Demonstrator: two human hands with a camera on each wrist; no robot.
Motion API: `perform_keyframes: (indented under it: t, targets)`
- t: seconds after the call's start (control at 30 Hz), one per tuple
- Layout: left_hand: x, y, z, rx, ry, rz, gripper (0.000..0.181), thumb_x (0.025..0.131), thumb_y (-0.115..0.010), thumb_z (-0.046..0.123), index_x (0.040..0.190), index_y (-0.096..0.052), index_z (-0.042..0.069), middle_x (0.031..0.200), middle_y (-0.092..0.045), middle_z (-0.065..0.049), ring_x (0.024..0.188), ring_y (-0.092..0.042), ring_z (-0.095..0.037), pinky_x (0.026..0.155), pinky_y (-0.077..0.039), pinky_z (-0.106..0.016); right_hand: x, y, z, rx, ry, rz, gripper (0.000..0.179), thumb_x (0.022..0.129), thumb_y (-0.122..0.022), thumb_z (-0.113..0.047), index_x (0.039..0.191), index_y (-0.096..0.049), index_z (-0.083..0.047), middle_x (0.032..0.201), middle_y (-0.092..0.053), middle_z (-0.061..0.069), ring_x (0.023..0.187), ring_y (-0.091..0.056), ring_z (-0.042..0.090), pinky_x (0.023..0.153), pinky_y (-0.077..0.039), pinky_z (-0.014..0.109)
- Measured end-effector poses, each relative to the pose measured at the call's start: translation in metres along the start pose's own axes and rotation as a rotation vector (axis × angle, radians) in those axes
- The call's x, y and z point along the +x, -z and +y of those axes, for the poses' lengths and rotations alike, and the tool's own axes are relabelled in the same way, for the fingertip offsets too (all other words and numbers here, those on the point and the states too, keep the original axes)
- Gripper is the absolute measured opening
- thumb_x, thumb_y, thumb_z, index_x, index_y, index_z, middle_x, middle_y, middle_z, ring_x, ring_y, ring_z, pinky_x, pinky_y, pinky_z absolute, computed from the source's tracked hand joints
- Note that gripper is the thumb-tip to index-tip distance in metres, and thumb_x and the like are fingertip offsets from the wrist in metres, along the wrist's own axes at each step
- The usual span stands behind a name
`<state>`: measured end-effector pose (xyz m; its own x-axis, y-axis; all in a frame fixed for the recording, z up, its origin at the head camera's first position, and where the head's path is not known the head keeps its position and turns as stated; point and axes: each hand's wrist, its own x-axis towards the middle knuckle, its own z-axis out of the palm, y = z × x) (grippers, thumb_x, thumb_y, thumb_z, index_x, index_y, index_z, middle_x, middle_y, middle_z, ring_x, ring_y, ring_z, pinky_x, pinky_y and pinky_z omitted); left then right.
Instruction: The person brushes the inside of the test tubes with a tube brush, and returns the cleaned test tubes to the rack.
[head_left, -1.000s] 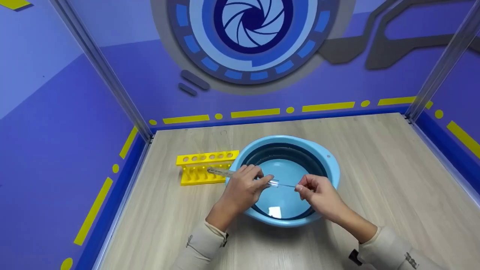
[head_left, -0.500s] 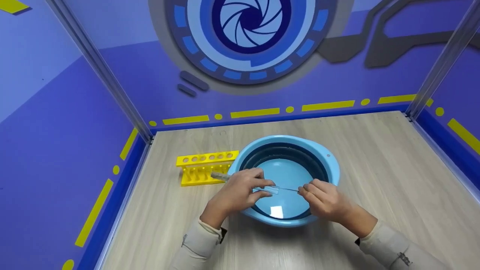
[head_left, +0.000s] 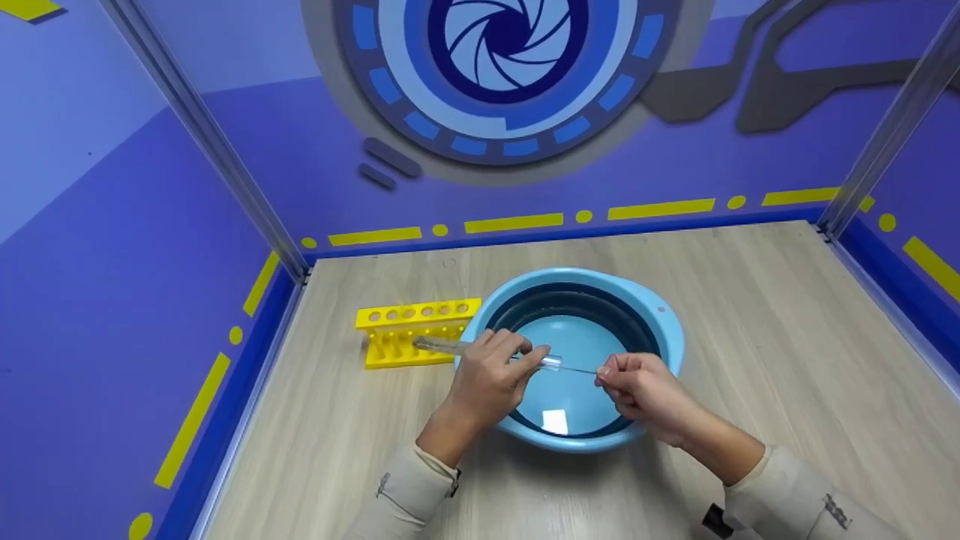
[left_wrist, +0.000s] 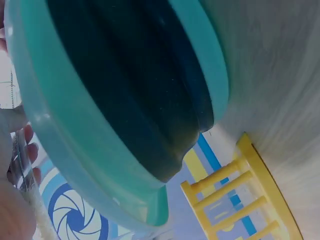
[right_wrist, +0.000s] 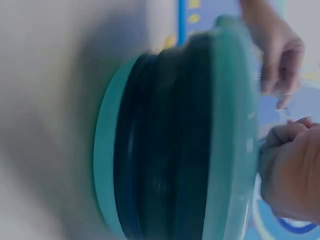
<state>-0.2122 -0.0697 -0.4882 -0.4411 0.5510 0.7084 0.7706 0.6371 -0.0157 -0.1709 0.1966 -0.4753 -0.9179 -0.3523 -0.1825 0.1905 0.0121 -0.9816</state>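
- Far left: yellow rack (head_left: 417,321) upright on the desk (head_left: 322,420), right end against or just beside the basin; can't tell if they touch. Row of round holes along its top bar.
- Next: grey bristly brush head (head_left: 426,343), looks to be inside the far end of the clear test tube (head_left: 456,347). That end shows in front of the rack in the head view, held up, not slotted in.
- Left hand (head_left: 491,371): fingers curled round the tube, thumb and forefinger toward its mouth. Tube sticks out both sides of the hand.
- Middle: blue basin (head_left: 562,274) on the desk; tube mouth is over its inside, hands above rim level per the right wrist view.
- Thin brush wire (head_left: 579,370) runs out of the mouth, rightward.
- Right hand (head_left: 645,386): thumb and fingertips closed in a pinch on the wire's outer end, near the mouth but apart from it.
- Key relation, my read: tube's long axis runs left-right, wire nearly in line; mouth faces the right hand. Left hand is nearer the rack.
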Motion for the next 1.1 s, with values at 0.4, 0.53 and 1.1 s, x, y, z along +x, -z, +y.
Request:
perform_keyframes:
  t: [0.4, 0.53, 1.1]
  targets:
    - [0.006, 0.022, -0.009, -0.224, 0.038, -0.3, 0.026, 0.101, -0.075, 0.035, 0.125, -0.08, 0.028, 0.098, -0.071, 0.006, 0.087, -0.06, -0.012, 0.077, -0.05, -0.023, 0.014, 0.007, 0.014, -1.016, 1.184, 0.233, 0.014, 0.104, -0.064, -0.002, 0.09, -0.067, -0.005, 0.079, -0.065, 0.002, 0.071, -0.056, 0.011, 0.063, -0.051, 0.02]
    - [0.01, 0.031, -0.012, -0.357, 0.1, -0.432, 0.029, 0.104, -0.07, 0.039, 0.129, -0.078, 0.028, 0.097, -0.071, 0.007, 0.084, -0.059, -0.01, 0.077, -0.051, -0.019, 0.025, 0.013, 0.015, -1.191, 1.546, 0.278, 0.027, 0.108, -0.054, -0.005, 0.087, -0.071, -0.002, 0.076, -0.07, 0.005, 0.064, -0.056, 0.015, 0.057, -0.053, 0.021]
    - [0.01, 0.009, -0.004, 0.101, -0.022, -0.072, 0.02, 0.101, -0.075, 0.03, 0.12, -0.081, 0.027, 0.094, -0.072, 0.006, 0.085, -0.063, -0.012, 0.077, -0.052, -0.023, 0.0, 0.004, -0.012, -0.012, 0.054, -0.05, 0.023, 0.112, -0.055, -0.018, 0.096, -0.066, -0.005, 0.067, -0.047, -0.004, 0.056, -0.041, 0.009, 0.053, -0.036, 0.019]
